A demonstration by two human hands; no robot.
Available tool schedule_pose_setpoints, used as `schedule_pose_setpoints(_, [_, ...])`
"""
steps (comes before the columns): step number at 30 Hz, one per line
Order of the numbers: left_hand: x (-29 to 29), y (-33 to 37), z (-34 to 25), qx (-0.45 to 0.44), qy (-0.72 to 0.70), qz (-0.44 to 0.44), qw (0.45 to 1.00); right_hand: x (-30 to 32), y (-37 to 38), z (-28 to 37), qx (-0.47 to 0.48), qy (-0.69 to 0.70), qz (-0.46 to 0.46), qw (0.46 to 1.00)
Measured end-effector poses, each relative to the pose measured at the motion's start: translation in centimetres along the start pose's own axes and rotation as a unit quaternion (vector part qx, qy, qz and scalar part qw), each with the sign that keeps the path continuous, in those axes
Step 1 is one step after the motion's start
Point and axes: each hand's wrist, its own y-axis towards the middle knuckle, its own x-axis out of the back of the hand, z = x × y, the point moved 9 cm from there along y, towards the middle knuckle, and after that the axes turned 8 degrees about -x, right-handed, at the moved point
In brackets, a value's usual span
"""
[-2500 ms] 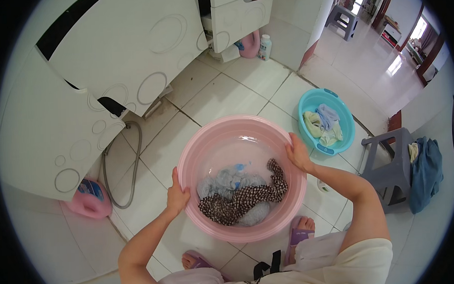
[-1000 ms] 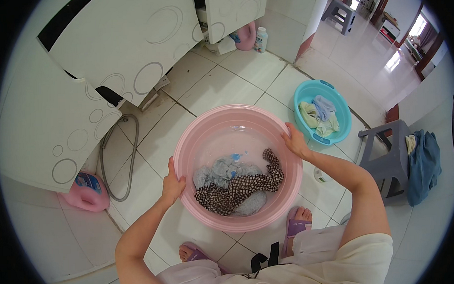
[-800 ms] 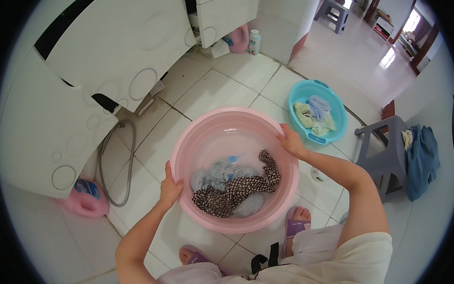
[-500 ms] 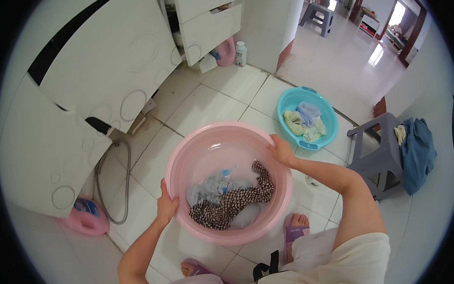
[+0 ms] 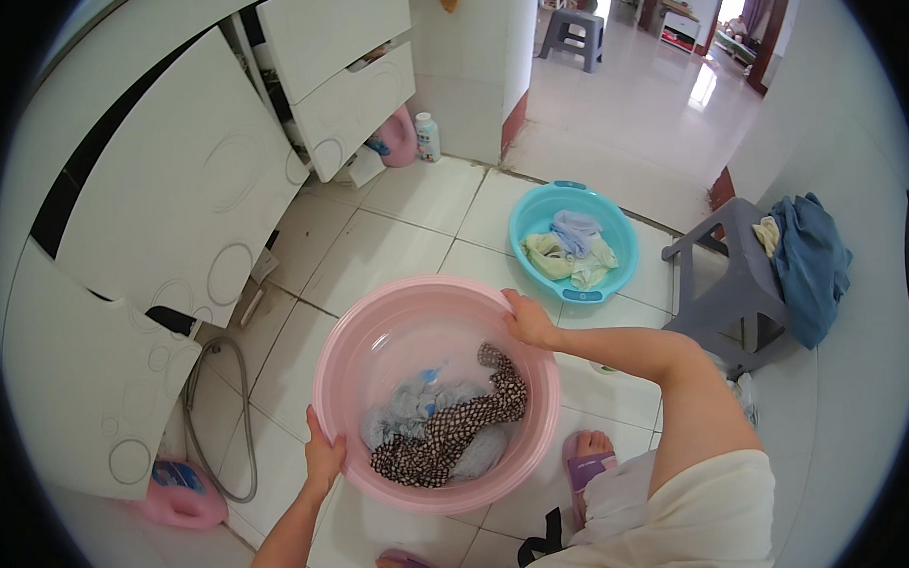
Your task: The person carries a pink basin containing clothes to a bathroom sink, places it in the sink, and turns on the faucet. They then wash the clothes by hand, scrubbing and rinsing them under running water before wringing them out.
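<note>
Shifted leftward in view since half a second ago: the pink basin [image 5: 404,319], the teal basin [image 5: 537,209] and the white cabinets [image 5: 176,184], with the pink basin also lower. Both hands keep their places on its rim.

Left hand [image 5: 326,455]: grasping the rim at the pink basin's left side, thumb toward the inside. Right hand [image 5: 527,319]: grasping the rim at the upper right. Whether the base touches the floor cannot be told.

Pink basin position: in front of the person, above the tiled floor. Contents: a dark, pale-spotted cloth [image 5: 457,426], laid across and partly over a grey cloth [image 5: 409,410].

Below the basin, purple slippers [image 5: 589,469] on the person's feet. To the left, a grey hose [image 5: 247,421] lies looped near a pink jug [image 5: 182,500].

To the right, a grey stool [image 5: 727,292] with a blue cloth [image 5: 814,271] hanging at its side. Beyond the right hand stands the teal basin, holding pale blue and green cloths [image 5: 577,234].

Further off, a white bottle [image 5: 427,138] stands beside the cabinets. Farthest, a second stool [image 5: 576,39] beyond the doorway.
</note>
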Motion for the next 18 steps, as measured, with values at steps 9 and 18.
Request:
schedule_pose_setpoints(9, [0.1, 0.1, -0.8, -0.001, 0.033, 0.009, 0.999, -0.5, 0.5, -0.9, 0.001, -0.004, 0.013, 1.000])
schedule_pose_setpoints(18, [-0.2, -0.1, 0.2, 0.012, 0.035, 0.027, 0.999, -0.3, 0.2, -0.5, -0.009, 0.006, 0.017, 1.000])
